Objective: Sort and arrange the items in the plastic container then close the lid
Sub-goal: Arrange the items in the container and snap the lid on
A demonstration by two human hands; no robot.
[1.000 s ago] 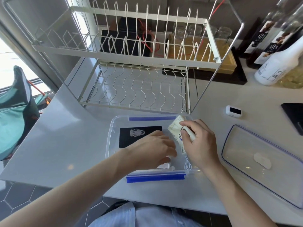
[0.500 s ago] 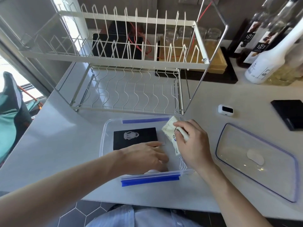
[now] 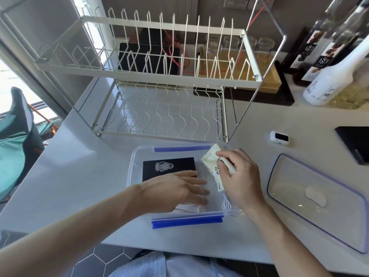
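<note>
A: What lies nearest the person at the counter's (image 3: 79, 176) front edge?

B: The clear plastic container (image 3: 133, 166), its near blue clip (image 3: 186, 221) just inside that edge. Both forearms reach over the edge into it.

A: How do the hands stand?

B: The left hand (image 3: 175, 191) lies flat in the tub, fingers straight and close together, pressing on pale wrapped items (image 3: 186, 208) at the near wall. Its fingertips touch the near right corner of a black card with a silver emblem (image 3: 168, 167), which lies flat on the tub floor toward the left wall. The right hand (image 3: 239, 180) curls round a cream packet with blue print (image 3: 211, 160), pinching it with a small white stick-like thing whose kind cannot be told. The packet stands tilted at the tub's far right corner.

A: Anything else inside?

B: A coiled white cord (image 3: 226, 204) at the near right corner, just under the right wrist.

A: And the lid?

B: The lid (image 3: 295, 222) lies to the right of the tub, apart from it, toward the counter's right edge, a white oval patch at its middle.

A: Farther back?

B: A small white device with a dark window (image 3: 279, 137), then a black object (image 3: 355, 144) at the right edge. Behind the tub stands a two-tier white wire dish rack (image 3: 169, 76). At the far right corner stand a white bottle (image 3: 329, 80) and dark-labelled bottles (image 3: 311, 54).
</note>
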